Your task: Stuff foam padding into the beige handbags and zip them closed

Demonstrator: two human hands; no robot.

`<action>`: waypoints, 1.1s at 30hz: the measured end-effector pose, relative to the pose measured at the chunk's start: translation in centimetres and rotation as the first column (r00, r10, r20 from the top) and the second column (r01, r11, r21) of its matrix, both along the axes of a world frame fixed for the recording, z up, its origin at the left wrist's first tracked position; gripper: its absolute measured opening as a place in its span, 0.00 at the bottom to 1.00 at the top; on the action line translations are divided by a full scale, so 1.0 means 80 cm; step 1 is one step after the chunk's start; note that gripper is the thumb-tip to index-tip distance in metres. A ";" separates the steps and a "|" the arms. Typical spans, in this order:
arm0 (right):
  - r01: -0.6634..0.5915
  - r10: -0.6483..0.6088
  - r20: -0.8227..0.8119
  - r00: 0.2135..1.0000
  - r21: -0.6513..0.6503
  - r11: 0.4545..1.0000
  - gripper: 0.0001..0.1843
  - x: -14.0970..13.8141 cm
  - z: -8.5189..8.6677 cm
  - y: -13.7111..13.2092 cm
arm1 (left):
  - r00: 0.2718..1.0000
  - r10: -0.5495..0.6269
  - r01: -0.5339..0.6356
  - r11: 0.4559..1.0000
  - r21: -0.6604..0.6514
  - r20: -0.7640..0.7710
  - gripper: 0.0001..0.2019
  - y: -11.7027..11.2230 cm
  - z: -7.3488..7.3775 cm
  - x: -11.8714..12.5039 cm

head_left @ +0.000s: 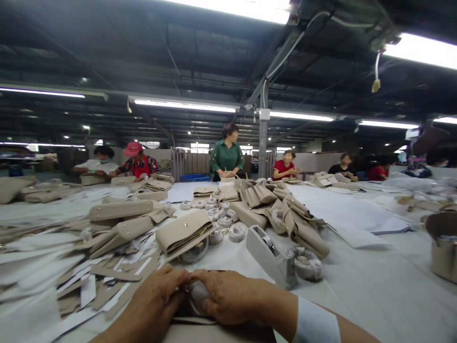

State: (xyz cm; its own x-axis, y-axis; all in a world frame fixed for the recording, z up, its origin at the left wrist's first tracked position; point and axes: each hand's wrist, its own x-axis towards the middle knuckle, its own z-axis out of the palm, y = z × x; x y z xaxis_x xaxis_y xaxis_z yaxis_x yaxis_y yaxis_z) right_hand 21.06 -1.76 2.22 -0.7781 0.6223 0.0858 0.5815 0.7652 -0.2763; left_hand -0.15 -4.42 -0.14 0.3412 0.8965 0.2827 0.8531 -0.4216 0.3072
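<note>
A beige handbag (pixel 217 333) lies in front of me at the bottom of the head view, its mouth toward my hands. My left hand (pixel 153 297) is closed on the bag's left side near the opening, fingers bent over the edge. From the right, my right hand (pixel 233 295) grips the same opening, its thumb against a pale plastic-wrapped bundle (pixel 197 295) in the bag's mouth. The fingertips of both hands nearly meet at the far edge. My hands hide much of the bag. A white band (pixel 316 320) circles my right forearm.
Just beyond my hands stands a grey tape dispenser (pixel 269 257), with a wrapped strap coil (pixel 307 265) beside it. Past them lie a folded beige bag (pixel 183 231) and a bag pile (pixel 264 200). Beige strips (pixel 117 276) cover the left. Several people work across the table.
</note>
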 end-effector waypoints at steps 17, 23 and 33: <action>0.133 -0.132 -0.030 0.991 0.007 0.991 0.21 -0.020 -0.026 0.009 | 0.994 -0.040 0.030 0.995 0.099 0.098 0.06 0.013 -0.018 0.013; 0.154 -0.157 -0.006 0.988 -0.156 0.976 0.25 -0.019 -0.015 0.008 | 0.982 -0.127 0.114 0.988 0.104 0.138 0.13 0.015 -0.019 0.008; -0.158 0.198 0.124 0.972 -0.277 0.948 0.46 0.015 0.023 0.030 | 0.982 -0.110 0.079 0.978 0.195 0.156 0.05 0.013 -0.027 0.003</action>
State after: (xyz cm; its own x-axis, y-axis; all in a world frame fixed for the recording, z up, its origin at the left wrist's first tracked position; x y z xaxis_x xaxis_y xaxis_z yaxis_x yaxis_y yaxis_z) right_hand 22.24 0.62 4.03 -0.8696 0.4572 -0.1865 0.4921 0.7716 -0.4030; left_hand 0.09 -3.38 -2.30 0.3564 0.7881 0.5019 0.7511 -0.5612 0.3478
